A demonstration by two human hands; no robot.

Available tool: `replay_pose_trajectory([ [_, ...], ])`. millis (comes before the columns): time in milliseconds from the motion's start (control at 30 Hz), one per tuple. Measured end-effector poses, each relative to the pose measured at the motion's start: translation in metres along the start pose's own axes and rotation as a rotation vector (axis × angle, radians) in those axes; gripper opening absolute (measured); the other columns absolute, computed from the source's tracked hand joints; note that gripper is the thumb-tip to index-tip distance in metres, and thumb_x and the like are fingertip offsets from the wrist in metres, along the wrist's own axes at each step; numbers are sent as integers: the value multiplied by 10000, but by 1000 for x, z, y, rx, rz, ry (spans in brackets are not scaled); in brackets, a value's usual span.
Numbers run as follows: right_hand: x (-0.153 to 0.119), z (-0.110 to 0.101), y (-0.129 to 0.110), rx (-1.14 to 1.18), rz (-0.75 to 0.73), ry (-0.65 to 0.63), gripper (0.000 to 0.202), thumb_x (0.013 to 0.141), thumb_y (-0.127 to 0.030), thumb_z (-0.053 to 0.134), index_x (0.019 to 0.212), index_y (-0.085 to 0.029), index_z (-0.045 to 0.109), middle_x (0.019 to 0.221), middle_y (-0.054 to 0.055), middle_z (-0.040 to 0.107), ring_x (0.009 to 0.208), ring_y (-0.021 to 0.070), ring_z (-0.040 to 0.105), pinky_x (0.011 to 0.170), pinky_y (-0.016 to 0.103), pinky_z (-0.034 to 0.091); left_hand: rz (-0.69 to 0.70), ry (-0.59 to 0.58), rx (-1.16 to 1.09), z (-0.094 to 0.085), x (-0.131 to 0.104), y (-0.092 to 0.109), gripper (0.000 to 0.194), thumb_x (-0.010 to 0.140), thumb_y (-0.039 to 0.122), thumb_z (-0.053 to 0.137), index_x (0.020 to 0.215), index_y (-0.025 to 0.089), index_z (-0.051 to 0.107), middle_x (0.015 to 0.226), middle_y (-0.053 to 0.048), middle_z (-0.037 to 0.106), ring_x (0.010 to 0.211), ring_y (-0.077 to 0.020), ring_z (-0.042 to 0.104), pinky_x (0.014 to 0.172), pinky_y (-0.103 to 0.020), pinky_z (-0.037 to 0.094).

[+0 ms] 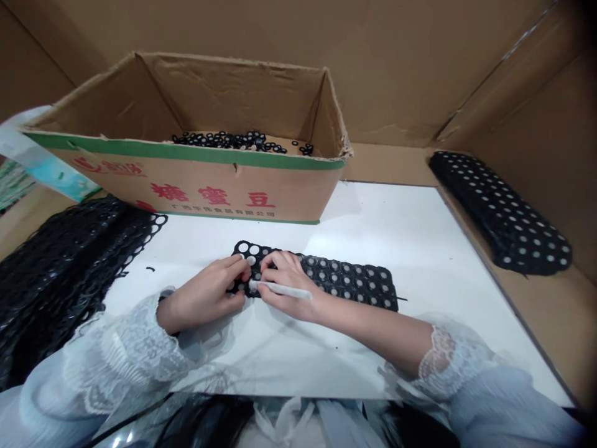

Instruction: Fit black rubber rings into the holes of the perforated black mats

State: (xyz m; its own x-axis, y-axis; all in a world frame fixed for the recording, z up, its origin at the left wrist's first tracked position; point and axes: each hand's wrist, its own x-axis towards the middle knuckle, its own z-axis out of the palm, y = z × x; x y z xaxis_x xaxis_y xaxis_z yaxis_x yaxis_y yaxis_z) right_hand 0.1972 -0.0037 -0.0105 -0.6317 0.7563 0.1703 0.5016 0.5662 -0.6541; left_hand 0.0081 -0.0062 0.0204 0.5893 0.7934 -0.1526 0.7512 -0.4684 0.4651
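Observation:
A flat black strip with rows of round holes [347, 278] lies on the white board. Most of its holes hold grey-centred discs, while a few at the left end show white through them. My left hand [219, 285] rests at that left end, its fingers bent and pressed on the strip. Over the strip, my right hand [291, 286] has its fingers closed around a slim whitish stick [285, 290], whose tip points left at the strip. Whatever lies under the fingertips of the left hand is hidden.
Behind the strip stands an open cardboard box [209, 183] with many small black rings [233, 140] inside. A heap of black perforated sheets [69, 261] lies at left. Filled black strips [499, 211] are stacked at right, beside the white board [396, 218]. Cardboard walls rise behind.

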Motion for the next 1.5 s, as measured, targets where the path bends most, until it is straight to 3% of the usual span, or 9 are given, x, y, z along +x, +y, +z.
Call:
replay_pose_trajectory([
  [267, 0, -2, -1, 7, -8, -23, 214, 833, -277, 438, 682, -165, 542, 928, 25, 467, 946, 165, 384, 880, 376, 286, -10, -82, -124, -5, -7, -12, 163, 766, 176, 403, 923, 186, 447, 863, -8, 475, 745, -134, 464, 655, -218, 375],
  [467, 0, -3, -2, 52, -29, -50, 186, 783, -233, 486, 623, -176, 559, 930, 6, 504, 966, 172, 377, 917, 399, 245, 26, -54, -142, -5, -7, -13, 147, 774, 176, 417, 918, 179, 446, 888, -16, 471, 776, -136, 461, 677, -221, 380],
  [700, 0, -3, -3, 84, 37, -4, 219, 779, -195, 483, 571, -164, 543, 904, 7, 509, 934, 158, 400, 867, 356, 295, 46, -78, -182, -5, -6, -16, 119, 783, 170, 420, 902, 172, 425, 877, -22, 465, 774, -139, 458, 675, -226, 378],
  [1067, -2, 0, -1, 96, 67, -17, 251, 838, -303, 446, 654, -183, 567, 986, 13, 476, 966, 165, 386, 892, 363, 286, 33, -65, -163, -5, -7, -17, 116, 805, 195, 397, 909, 172, 443, 878, -31, 501, 767, -147, 469, 675, -239, 376],
  [1267, -1, -5, -2, 118, 37, -48, 234, 833, -305, 457, 665, -185, 568, 1012, 15, 457, 1003, 163, 385, 910, 364, 272, -44, -65, -192, -4, -7, -17, 150, 777, 186, 441, 927, 182, 449, 850, -4, 530, 730, -133, 486, 646, -220, 377],
  [1500, -1, -8, -3, 175, 21, -49, 228, 834, -291, 466, 666, -179, 574, 979, 9, 474, 992, 144, 411, 915, 347, 258, -23, -70, -213, -6, -6, -20, 125, 773, 183, 465, 896, 181, 483, 823, 5, 522, 712, -119, 483, 638, -210, 377],
])
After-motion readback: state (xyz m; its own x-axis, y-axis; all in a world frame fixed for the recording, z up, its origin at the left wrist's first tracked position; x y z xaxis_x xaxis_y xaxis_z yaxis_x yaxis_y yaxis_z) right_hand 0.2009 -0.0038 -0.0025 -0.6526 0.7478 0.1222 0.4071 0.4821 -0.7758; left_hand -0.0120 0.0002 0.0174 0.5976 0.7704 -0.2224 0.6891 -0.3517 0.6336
